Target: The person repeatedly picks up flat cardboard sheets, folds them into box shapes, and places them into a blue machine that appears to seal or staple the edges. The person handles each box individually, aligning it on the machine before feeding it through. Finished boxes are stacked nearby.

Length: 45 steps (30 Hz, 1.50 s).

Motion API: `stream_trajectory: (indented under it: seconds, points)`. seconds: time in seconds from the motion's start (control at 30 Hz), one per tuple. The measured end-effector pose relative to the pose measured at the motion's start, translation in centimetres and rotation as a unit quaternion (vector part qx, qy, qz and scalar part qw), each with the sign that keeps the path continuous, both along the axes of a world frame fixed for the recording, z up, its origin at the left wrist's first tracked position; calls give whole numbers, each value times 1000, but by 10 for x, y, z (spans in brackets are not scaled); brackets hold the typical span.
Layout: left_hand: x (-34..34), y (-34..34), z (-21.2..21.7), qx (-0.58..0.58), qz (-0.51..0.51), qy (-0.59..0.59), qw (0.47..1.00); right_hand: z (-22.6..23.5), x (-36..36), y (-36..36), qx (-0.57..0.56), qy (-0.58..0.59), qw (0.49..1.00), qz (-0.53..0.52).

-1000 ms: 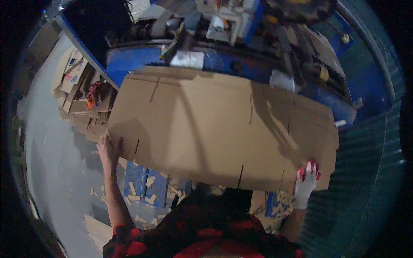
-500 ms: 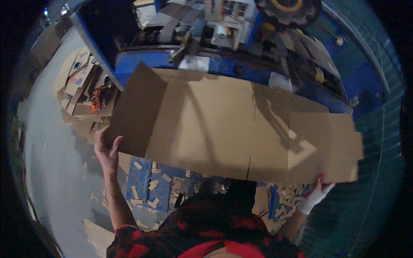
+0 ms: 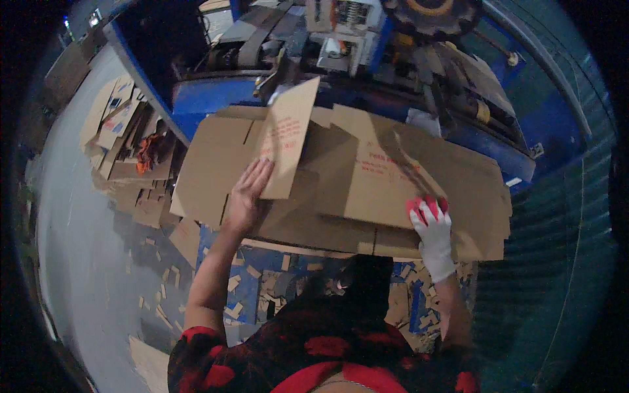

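Observation:
A large brown cardboard sheet [image 3: 209, 164] lies across the work surface in front of me, with its two end panels folded inward. The left panel [image 3: 288, 141] stands tilted up, red print on its outer face. My bare left hand [image 3: 247, 195] rests against this panel's lower part, fingers stretched out along it. Lying lower over the sheet, the right panel [image 3: 380, 170] also bears red print. My right hand [image 3: 431, 226], in a white glove with red fingertips, presses on the panel's near right corner with its fingers spread and slightly bent.
A blue machine [image 3: 216, 92] with a dark toothed wheel [image 3: 432, 10] stands beyond the cardboard. Stacked cardboard [image 3: 147, 196] sits on the left, an orange item [image 3: 149, 152] on it. Small cardboard scraps [image 3: 234, 283] litter the area below. Green corrugated sheeting [image 3: 557, 262] is at the right.
Both hands have moved inward from the sheet's outer ends. Its end panels have folded over toward the middle, and their printed faces now show.

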<state>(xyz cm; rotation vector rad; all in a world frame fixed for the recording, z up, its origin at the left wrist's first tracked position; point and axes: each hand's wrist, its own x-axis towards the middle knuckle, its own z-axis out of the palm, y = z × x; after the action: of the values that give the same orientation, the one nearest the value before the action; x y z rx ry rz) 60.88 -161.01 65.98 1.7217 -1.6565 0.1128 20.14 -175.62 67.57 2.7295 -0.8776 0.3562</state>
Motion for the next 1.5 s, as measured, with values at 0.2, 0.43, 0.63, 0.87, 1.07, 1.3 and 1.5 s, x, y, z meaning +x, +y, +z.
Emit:
stream_trajectory:
  seconds: [0.2, 0.43, 0.63, 0.87, 1.07, 1.3, 1.5]
  points:
    - [35, -92, -8, -78, 4, -70, 994, -19, 39, -95, -21, -119, 993, 11]
    - [62, -208, 4, 122, 149, -192, 962, 5, 77, -207, -85, -12, 996, -14]
    - [93, -295, 18, 83, 146, -81, 982, 27, 121, -288, -67, 63, 976, -196]
    - [91, -206, -1, 81, -6, -55, 995, 16, 56, -239, -90, -151, 982, -74]
    - [99, 29, 2, 208, 373, -105, 898, -4, -85, -92, -32, -97, 917, -386]
    - [98, 128, -21, 312, 470, -118, 817, -41, -163, 41, -30, -68, 805, -589]
    - [113, 149, -27, 218, 406, -104, 882, -71, -196, 88, 127, -588, 601, -526]
